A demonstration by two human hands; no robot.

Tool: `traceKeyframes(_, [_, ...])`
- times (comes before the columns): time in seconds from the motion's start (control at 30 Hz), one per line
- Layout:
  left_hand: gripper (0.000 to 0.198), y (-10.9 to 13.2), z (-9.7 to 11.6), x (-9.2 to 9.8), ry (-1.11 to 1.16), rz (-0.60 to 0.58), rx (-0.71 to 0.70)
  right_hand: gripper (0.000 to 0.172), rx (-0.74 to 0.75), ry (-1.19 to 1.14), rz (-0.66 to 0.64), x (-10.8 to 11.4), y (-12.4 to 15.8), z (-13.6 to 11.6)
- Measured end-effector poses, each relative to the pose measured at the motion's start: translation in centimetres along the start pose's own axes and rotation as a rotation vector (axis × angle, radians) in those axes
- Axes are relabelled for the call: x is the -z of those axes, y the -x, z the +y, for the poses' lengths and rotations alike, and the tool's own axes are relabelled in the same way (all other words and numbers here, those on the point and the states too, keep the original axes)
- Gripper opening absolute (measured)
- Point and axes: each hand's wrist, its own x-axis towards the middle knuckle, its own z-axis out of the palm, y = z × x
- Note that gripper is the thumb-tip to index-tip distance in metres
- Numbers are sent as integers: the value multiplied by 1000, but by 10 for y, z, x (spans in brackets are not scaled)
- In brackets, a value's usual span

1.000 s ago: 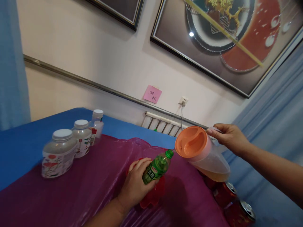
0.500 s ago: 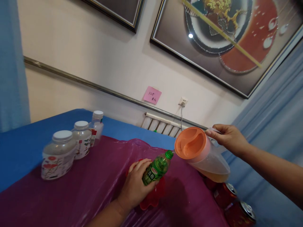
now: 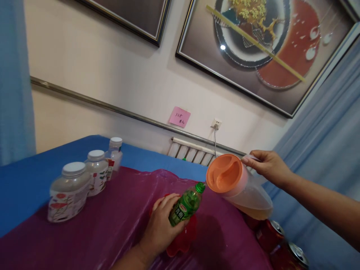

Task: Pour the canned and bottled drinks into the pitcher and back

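My left hand (image 3: pixel 164 223) is wrapped round a green plastic bottle (image 3: pixel 186 205), which leans to the right over a red scalloped bowl (image 3: pixel 181 238). The bottle's mouth is at the near side of a clear pitcher (image 3: pixel 250 193) with an orange lid (image 3: pixel 225 173). By its handle, my right hand (image 3: pixel 268 167) holds this pitcher tilted to the left, its lid facing me. Amber liquid (image 3: pixel 254 211) lies in the pitcher's lower part. Whether any liquid passes between spout and bottle I cannot tell. Part of the bowl is hidden behind my left hand and the bottle.
Three clear jars with white lids, the nearest a wide jar (image 3: pixel 69 195), stand at the left. Red drink cans (image 3: pixel 270 236) are at the lower right, beyond the pitcher. A purple plastic sheet (image 3: pixel 112 225) covers part of the blue table (image 3: pixel 25 191). A blue curtain (image 3: pixel 326 150) hangs at right.
The view has tipped slightly upward, so most things sit a little lower. Both hands keep their holds, and bottle and pitcher stay in nearly the same position to each other.
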Motion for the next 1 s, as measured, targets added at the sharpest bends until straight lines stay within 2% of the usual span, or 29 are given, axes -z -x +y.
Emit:
traceKeyframes(0.63, [53, 1, 0, -2, 37, 30, 4, 66, 48, 52, 17, 2, 1, -11])
traceKeyframes(1.0, [51, 1, 0, 0, 26, 37, -17, 66, 41, 52, 12, 3, 2, -7])
